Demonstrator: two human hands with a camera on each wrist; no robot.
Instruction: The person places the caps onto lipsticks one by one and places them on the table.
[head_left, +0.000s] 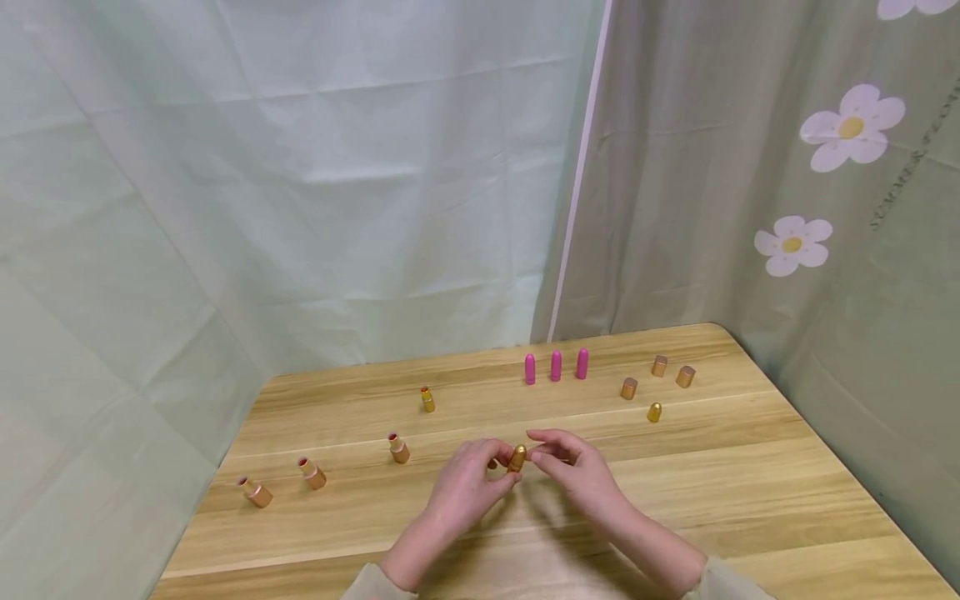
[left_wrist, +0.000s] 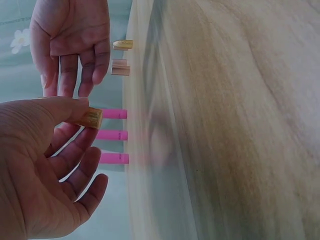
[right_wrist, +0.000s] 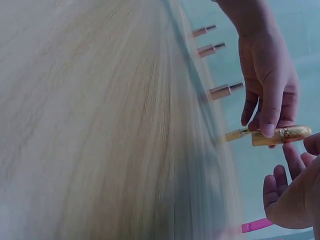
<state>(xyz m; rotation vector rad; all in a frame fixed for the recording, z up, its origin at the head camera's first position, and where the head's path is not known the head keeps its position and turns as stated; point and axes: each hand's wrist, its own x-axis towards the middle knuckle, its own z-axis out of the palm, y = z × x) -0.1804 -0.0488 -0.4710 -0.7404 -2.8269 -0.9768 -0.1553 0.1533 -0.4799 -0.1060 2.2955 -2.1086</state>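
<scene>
My left hand (head_left: 468, 479) pinches a gold bullet-shaped lipstick tube (head_left: 517, 458) between thumb and fingers, above the table. In the right wrist view this gold tube's rounded end points right, toward my right hand. My right hand (head_left: 577, 471) is beside the tube, its fingers loosely bent and the tips close to the rounded end. Seen from the left wrist, the right hand (left_wrist: 75, 45) hangs palm-on with its fingers extended, their ends partly behind the left hand. The left hand's other fingers (left_wrist: 82, 170) are spread, away from the tube.
Three uncapped rose-gold lipsticks (head_left: 312, 475) stand at left, with an uncapped gold one (head_left: 427, 400) farther back. Three magenta tubes (head_left: 556, 367) stand near the back edge. Three rose-gold caps (head_left: 629, 388) and a gold rounded cap (head_left: 655, 412) are at right. Curtains (head_left: 420, 208) surround the wooden table (head_left: 750, 500).
</scene>
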